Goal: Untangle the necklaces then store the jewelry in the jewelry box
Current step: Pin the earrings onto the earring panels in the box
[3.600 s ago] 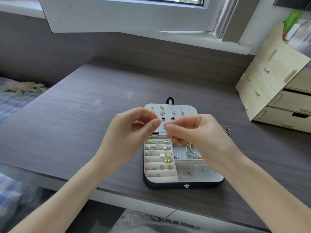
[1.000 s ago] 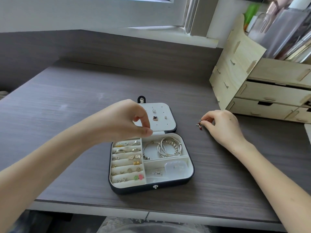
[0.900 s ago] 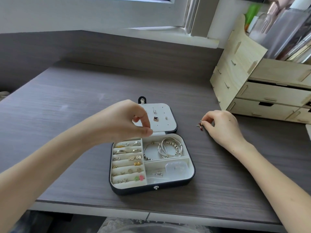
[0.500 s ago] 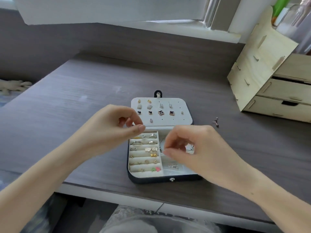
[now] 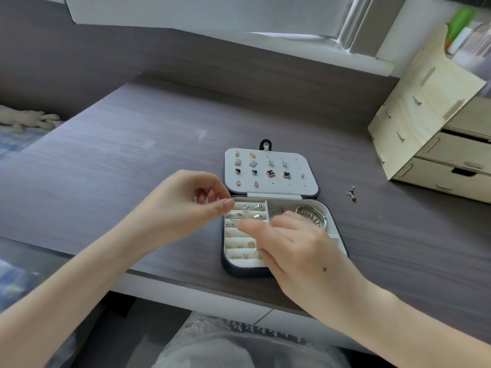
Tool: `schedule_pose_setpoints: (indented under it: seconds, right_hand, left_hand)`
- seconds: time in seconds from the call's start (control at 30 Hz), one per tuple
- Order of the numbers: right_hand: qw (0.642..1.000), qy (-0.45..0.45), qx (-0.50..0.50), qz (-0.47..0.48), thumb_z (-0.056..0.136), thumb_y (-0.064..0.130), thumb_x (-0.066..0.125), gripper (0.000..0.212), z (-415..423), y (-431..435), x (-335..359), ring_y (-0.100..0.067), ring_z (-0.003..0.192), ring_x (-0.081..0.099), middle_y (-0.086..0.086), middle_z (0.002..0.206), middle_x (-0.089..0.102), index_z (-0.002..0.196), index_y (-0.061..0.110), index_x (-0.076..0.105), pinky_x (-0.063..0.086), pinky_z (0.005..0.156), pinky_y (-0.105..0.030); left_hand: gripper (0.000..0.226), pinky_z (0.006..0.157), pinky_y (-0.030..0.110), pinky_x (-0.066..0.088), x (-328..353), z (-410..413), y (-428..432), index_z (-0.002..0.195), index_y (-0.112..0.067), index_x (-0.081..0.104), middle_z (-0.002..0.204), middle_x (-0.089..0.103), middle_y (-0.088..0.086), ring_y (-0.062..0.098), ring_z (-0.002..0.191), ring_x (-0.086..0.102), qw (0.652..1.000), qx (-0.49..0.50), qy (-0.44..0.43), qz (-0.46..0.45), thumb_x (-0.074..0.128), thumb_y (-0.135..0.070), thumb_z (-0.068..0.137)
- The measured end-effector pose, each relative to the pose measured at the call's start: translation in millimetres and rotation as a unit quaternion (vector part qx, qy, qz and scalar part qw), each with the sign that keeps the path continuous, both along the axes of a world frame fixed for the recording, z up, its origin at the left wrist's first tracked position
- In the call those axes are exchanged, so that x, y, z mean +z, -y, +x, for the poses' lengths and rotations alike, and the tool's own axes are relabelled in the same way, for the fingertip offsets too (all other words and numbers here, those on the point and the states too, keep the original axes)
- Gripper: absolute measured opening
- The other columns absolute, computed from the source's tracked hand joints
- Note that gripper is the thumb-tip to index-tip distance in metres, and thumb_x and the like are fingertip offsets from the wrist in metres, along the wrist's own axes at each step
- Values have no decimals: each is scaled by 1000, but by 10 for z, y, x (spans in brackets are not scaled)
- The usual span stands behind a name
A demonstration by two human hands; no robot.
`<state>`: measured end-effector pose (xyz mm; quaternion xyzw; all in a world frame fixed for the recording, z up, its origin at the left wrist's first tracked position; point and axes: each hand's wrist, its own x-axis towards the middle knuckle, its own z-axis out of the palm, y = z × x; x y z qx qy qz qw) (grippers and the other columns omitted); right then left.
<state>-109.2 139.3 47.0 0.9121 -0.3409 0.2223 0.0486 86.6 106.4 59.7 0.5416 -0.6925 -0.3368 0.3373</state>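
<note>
The grey worktop (image 5: 132, 160) lies under a window. My left hand (image 5: 183, 208) presses thumb to forefinger, on what I cannot tell. My blurred right hand (image 5: 295, 248), grip unclear, hangs over the jewelry box (image 5: 239, 272), open near me for easy storing. One earring (image 5: 352, 193) lies outside, to its right.

Looks like a home, most likely a bedroom corner kept as a dressing spot. Shown by a grey wood-grain desk (image 5: 132, 155) set against a matching wall panel (image 5: 186, 57) under a white window frame (image 5: 212, 11), with blue checked bedding (image 5: 13, 142) and a pale soft toy (image 5: 26, 119) lying just beyond the desk's left edge. Backed up by a plywood drawer organiser (image 5: 425, 128) standing at the right, topped with clear containers (image 5: 478, 41) too blurred to read, and by an open jewelry box (image 5: 239, 270) with ear studs (image 5: 271, 173) pinned in its lid, near the front edge.
</note>
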Motion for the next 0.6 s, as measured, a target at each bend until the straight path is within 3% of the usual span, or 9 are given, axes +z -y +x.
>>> schedule_pose_setpoints:
  seconds: [0.27, 0.4, 0.5, 0.6]
  right_hand:
    - [997, -19, 30, 62, 57, -16, 67, 73, -43, -42, 0, -21, 63, 51, -1, 62, 60, 124, 5, 46, 43, 65, -31]
    - [991, 58, 10, 117, 68, -4, 63, 62, -117, 0, 71, -11, 80, 60, 8, 77, 70, 128, 8, 52, 46, 79, -21]
    - [981, 130, -45, 140, 73, 2, 64, 51, -219, 81, 179, -1, 90, 61, 14, 79, 71, 122, 13, 58, 42, 85, -7]
    - [965, 186, -123, 135, 79, 2, 68, 28, -486, 295, 247, 8, 81, 60, 12, 77, 71, 104, 15, 67, 38, 74, -2]
  left_hand:
    - [16, 50, 9, 31, 17, -5, 17, 66, -21, 66, 53, 48, -18, 2, 55, 40, 1000, -2, -19, 0, 70, -19, 81]
    - [17, 50, 9, 31, 46, -18, 32, 65, -22, 66, 53, 48, -18, 1, 53, 39, 1000, -4, -24, -3, 69, -19, 81]
    - [16, 49, 8, 30, 80, -55, 49, 65, -22, 66, 52, 48, -18, 1, 53, 39, 1000, -6, -25, -3, 70, -19, 81]
    - [14, 50, 8, 32, 115, -115, 81, 67, -19, 67, 54, 48, -14, 0, 53, 40, 1000, -10, -20, -8, 70, -19, 81]
